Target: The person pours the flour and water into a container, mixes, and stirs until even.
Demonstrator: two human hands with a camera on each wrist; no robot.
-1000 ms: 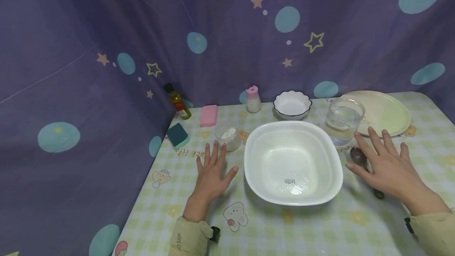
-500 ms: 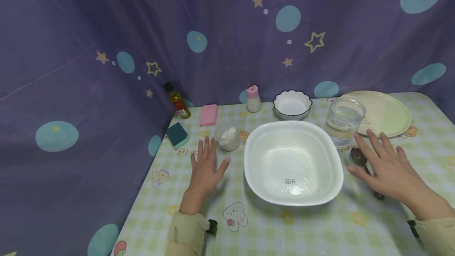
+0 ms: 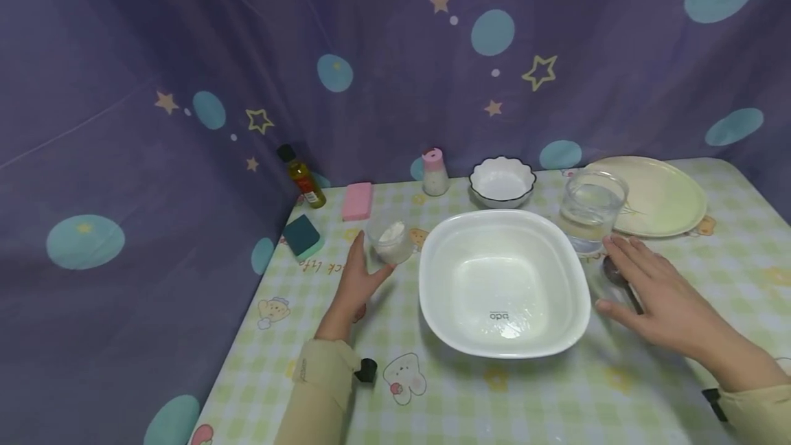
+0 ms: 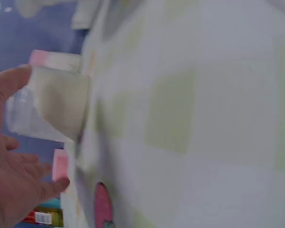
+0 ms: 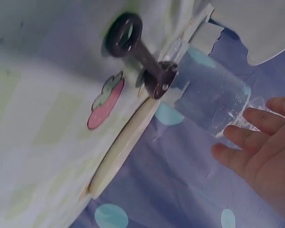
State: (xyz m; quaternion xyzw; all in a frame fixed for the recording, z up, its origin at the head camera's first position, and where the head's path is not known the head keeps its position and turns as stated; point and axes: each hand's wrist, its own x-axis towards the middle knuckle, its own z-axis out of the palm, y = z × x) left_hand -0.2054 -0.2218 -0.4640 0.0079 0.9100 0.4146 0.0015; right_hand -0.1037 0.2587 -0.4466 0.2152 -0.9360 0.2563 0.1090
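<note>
In the head view my left hand [image 3: 355, 283] reaches to a small clear cup of white powder [image 3: 391, 239]. Its thumb and fingers are spread on either side of the cup; in the left wrist view the thumb tip overlaps the cup [image 4: 61, 99] near its rim, while the other fingers stand loose. My right hand [image 3: 670, 304] hovers, fingers extended, over a dark brown spoon [image 3: 614, 272], covering its handle. The right wrist view shows the whole spoon [image 5: 145, 57], with its ring-ended handle. Close ahead of these fingertips stands a clear glass of water [image 3: 592, 211].
A large white basin [image 3: 503, 335] stands between the hands. Behind are a scalloped white bowl [image 3: 502, 180], a pink-topped shaker [image 3: 435, 174] and an oval plate [image 3: 670, 201]. At left are a green sponge [image 3: 301, 235], a pink block [image 3: 358, 201] and an oil bottle [image 3: 303, 178].
My left hand first shifted left, then moved up to the powder cup and turned, thumb and fingers parting around it. My right hand's fingers drew closer together near the glass.
</note>
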